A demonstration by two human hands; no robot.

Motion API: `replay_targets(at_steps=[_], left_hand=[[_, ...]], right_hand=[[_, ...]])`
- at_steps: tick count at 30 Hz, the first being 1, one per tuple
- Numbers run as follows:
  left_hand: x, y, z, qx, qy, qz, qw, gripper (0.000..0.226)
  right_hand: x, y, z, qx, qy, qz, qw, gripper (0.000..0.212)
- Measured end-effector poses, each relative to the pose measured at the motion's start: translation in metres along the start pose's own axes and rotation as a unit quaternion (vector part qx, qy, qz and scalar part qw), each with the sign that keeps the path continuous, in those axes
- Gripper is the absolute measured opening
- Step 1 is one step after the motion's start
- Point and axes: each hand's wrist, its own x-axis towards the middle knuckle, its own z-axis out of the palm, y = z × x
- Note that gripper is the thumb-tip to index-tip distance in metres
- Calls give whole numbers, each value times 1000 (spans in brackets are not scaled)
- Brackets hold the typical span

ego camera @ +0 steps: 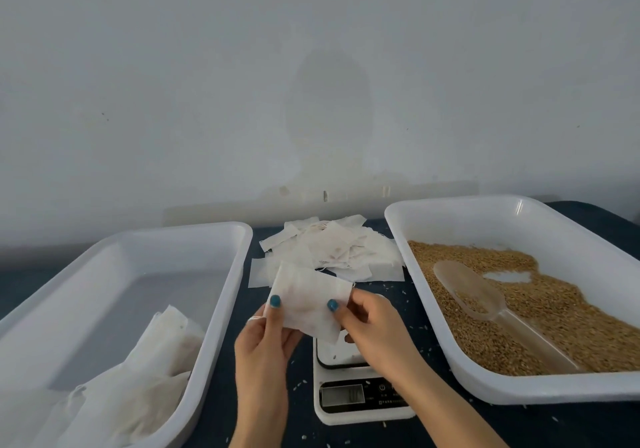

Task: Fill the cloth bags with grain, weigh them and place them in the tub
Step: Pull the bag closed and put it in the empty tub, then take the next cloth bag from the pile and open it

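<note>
Cloth bag [308, 305] front and centre in the head view: empty, flat, pinched at its left edge by the left hand [266, 340] and at its right edge by the right hand [372, 323], thumbs on top, fingers curled beneath. Hung in the air just above the scale [360, 395], touching nothing but those two hands. Looked feather-light, thin and floppy, sagging at the near corner. Offered no stiffness to lean on, so best taken at the mouth hem, one pinch on each side, and pulled apart for the scoop. Would likely slump and spill once loaded unless gripped near the top. Showed a bit of white thread [254, 318] by the left thumb, probably the drawstring, handy for closing. Behind, close to the wall [311, 67]: a loose pile of empty bags [332, 253]. To the right: a white tray [485, 219] of grain [554, 316], with a clear scoop [478, 295] lying in it, handle toward the person. To the left: the tub [242, 240], with a few filled bags [156, 354] slumped in its near end. Underneath it all: a dark blue table [426, 337], sprinkled with stray kernels, a little gritty for sliding anything. Could not read the scale's display.
</note>
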Motion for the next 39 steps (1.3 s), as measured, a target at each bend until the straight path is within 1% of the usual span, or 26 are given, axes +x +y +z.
replay_targets(at_steps=[2,3,4,6,7,8,10,11,12,15,17,19,21,23,25,30,33,35,38,39], left_hand=[[8,3,-4,77,-3,33,996,36],[12,5,-6,136,-3,64,989,34],[14,6,-7,212,-2,107,971,38],[15,6,-8,351,4,204,914,51],[12,7,-6,388,7,248,888,53],[7,8,-3,416,11,285,864,51],[-3,8,4,479,-4,342,809,38],[-9,7,6,503,-24,366,782,30],[-15,8,9,513,-38,379,769,29],[-23,6,12,496,-70,398,768,37],[-27,2,14,505,-75,401,761,48],[-27,0,14,487,-79,400,772,55],[-30,2,15,454,-67,394,796,50],[-33,4,17,431,-58,382,815,43],[-34,5,18,415,-60,371,829,43],[-35,9,20,430,-90,362,822,46],[-33,5,17,448,-114,356,812,43],[-32,2,15,456,-119,340,814,40],[-32,0,14,462,-119,310,822,29],[-31,0,14,464,-116,308,822,29]], right_hand=[[-1,2,-2,8,1,17,1000,22],[-3,2,-2,5,15,24,1000,23],[-4,1,-2,-14,44,17,999,24],[-8,-3,-2,-50,91,-27,994,21],[-9,-7,-1,-48,79,-46,995,17],[-10,-13,0,-25,44,-49,997,18],[-10,-26,3,62,-30,-17,997,25],[-10,-30,3,92,-42,-7,995,26],[-8,-32,2,100,-37,-7,994,26],[-4,-34,-7,104,-21,3,994,18],[-3,-34,-14,116,-42,18,992,19],[-4,-35,-19,136,-71,31,988,19],[-5,-36,-22,148,-82,32,985,15],[-6,-37,-22,137,-76,19,987,10],[-8,-36,-22,135,-68,4,989,12],[-9,-36,-25,136,-57,-11,989,12],[-9,-35,-26,125,-42,-24,991,20],[-9,-34,-26,96,-29,-36,994,23],[-9,-33,-26,19,-23,-44,999,26],[-9,-32,-25,-7,-21,-45,999,27]])
